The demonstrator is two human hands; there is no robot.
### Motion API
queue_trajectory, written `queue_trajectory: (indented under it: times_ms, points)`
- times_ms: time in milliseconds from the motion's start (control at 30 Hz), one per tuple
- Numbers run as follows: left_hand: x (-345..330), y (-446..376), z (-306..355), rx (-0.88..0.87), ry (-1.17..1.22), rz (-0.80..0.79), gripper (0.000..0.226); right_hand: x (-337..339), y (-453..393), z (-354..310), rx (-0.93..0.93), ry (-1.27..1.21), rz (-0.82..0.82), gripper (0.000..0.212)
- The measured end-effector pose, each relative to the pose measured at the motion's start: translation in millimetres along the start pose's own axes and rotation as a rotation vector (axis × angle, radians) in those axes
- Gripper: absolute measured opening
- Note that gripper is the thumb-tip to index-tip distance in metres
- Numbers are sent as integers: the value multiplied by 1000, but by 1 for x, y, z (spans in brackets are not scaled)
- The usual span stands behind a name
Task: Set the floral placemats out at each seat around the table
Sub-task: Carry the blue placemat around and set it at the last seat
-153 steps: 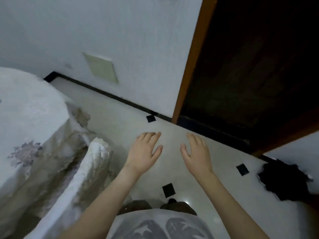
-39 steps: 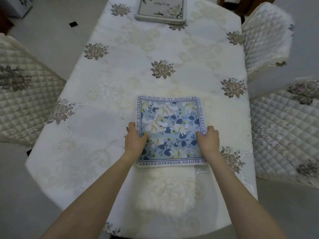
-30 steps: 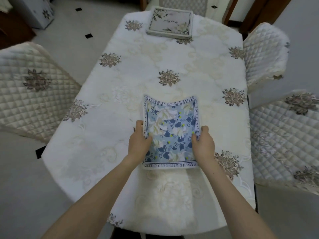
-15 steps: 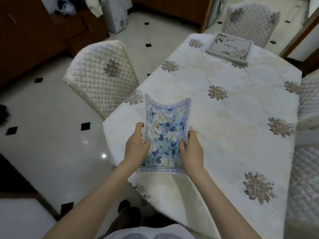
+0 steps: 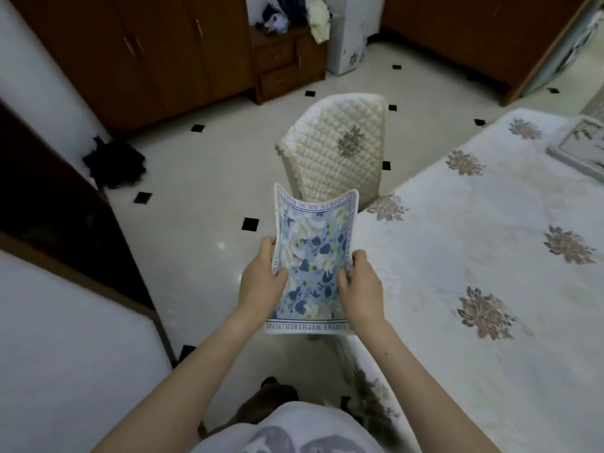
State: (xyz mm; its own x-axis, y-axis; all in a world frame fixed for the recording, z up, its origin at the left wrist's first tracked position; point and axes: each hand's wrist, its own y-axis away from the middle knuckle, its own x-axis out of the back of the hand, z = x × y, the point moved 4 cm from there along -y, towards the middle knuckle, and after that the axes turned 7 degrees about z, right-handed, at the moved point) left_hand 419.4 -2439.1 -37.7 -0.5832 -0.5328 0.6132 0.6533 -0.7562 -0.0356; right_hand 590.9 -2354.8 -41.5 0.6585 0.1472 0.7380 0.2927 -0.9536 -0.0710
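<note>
Change: placemat (image 5: 313,256) lifted off table (image 5: 490,256), carried left.
Hands: left hand (image 5: 260,282), right hand (image 5: 361,286) pinching placemat edges.
Ahead: quilted chair (image 5: 336,152), wooden cabinet (image 5: 281,60) beyond.

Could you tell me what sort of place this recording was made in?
Most likely a home dining room: a table under a flower-embroidered white cloth, a chair in a quilted cover beside it, and wooden cupboards along the wall on a tiled floor.
</note>
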Motion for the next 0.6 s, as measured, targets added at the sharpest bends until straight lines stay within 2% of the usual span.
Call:
queue_trajectory:
  times_ms: [267,600]
  points:
    - [83,-73,-67,43,-46,68,47,-74,-52,-96,157,89,-77,10]
    - [99,-168,-121,99,-63,109,45,-154,-141,-140,241,175,-165,16]
